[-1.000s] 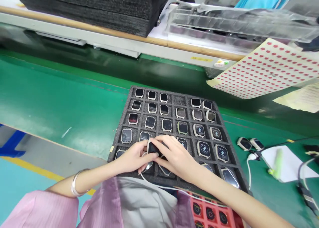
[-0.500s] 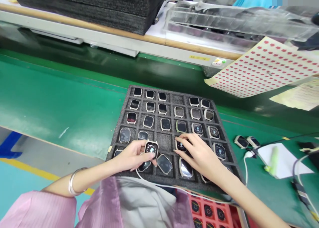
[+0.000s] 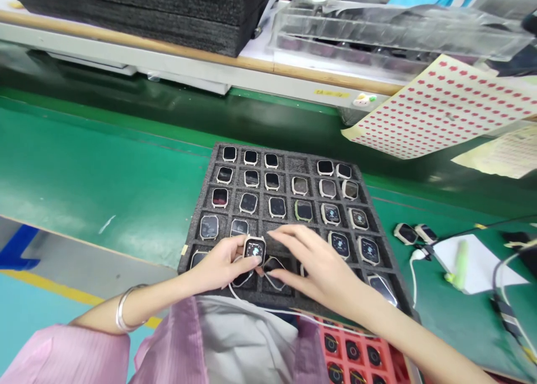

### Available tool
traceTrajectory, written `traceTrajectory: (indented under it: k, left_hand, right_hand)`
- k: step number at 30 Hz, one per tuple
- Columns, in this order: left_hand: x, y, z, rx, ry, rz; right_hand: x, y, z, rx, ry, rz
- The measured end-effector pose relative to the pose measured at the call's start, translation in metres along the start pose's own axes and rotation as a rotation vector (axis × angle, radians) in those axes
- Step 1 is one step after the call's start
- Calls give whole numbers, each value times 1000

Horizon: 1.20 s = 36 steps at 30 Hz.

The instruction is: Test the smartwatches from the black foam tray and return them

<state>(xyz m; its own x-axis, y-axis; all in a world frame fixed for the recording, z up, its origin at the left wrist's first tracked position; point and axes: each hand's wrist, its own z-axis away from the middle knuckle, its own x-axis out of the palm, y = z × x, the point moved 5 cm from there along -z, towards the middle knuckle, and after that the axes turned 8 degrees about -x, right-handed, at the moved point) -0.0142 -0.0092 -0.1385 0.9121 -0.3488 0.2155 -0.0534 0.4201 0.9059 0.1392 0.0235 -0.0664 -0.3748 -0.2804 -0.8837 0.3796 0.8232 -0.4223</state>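
A black foam tray [image 3: 297,166] with a grid of pockets lies on the green belt, most pockets holding a smartwatch body. My left hand [image 3: 218,264] pinches one lit smartwatch body [image 3: 254,249] above the tray's near row. A white cable [image 3: 268,311] runs from under it along the tray's near edge. My right hand [image 3: 314,261] hovers just right of that watch, fingers stretched out flat over the near pockets, holding nothing that I can see. Several watches in the right columns show lit screens.
Two loose watch bodies [image 3: 413,233] lie right of the tray beside a white pad with a green pen [image 3: 460,258] and cables. A red tray [image 3: 356,359] sits at the near edge. A red-dotted sticker sheet [image 3: 440,110], clear trays [image 3: 398,34] and stacked black foam [image 3: 146,9] stand behind.
My right hand left the held watch, reached right to a lit watch in the tray, then came back left beside my left hand. My left hand kept its watch, whose screen now shows lit.
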Motion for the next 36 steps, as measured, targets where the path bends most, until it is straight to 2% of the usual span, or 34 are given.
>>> traceTrajectory:
  k: [3, 7, 12, 15, 17, 22, 24, 27, 31, 34, 36]
  left_hand:
    - [0, -2, -1, 52, 24, -38]
    - [-1, -4, -1, 40, 50, -99]
    - [0, 0, 1, 34, 30, -148]
    - [1, 1, 2, -50, -63, -118]
    - [0, 5, 4, -58, -115, -52]
    - [-9, 6, 18, -34, -105, 45]
    - [-14, 1, 24, -45, -55, 66]
    - [-23, -7, 28, -28, 48, 72]
    - [-27, -12, 28, 25, 167, 50]
    - [-26, -11, 28, 34, 200, 51]
    - [-25, -8, 28, 28, 193, 62]
  right_hand:
    - [19, -11, -13, -55, -17, -55]
    - [32, -7, -19, -52, 42, -85]
    - [23, -2, -18, -48, 84, -195]
    - [10, 9, -14, -6, 150, -234]
    - [5, 22, -9, 53, 172, -161]
    - [11, 37, 3, 83, -9, 76]
    - [10, 33, 0, 45, -13, 107]
    - [15, 21, -22, -32, -21, 120]
    - [40, 8, -62, -106, -164, 172]
    - [52, 9, -78, -101, -223, 214]
    - [51, 12, -78, -95, -201, 173]
